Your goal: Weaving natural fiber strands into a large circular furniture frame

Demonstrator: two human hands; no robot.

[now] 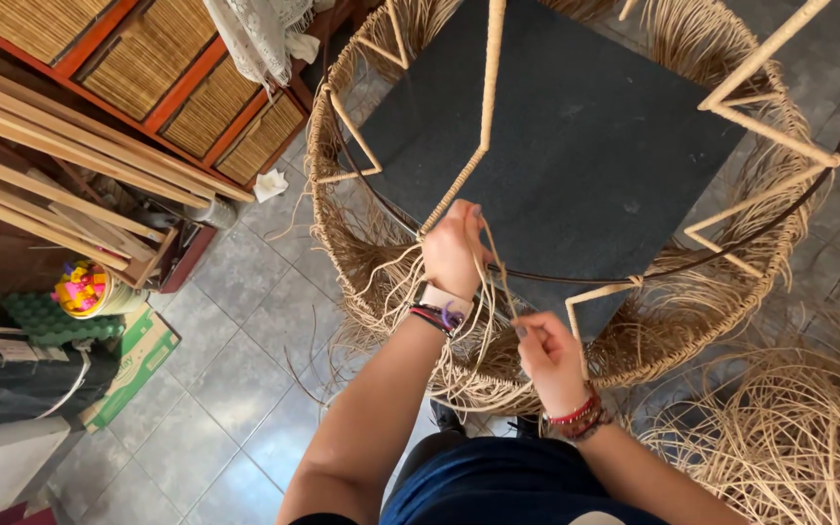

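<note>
The round wire frame (576, 277) stands on the floor with one rib wrapped and its lower band woven; the upper rim is bare. At its near rim, left hand (454, 248) pinches the wrapped rib (486, 117); right hand (548, 352) grips loose raffia strands (473, 331)
</note>
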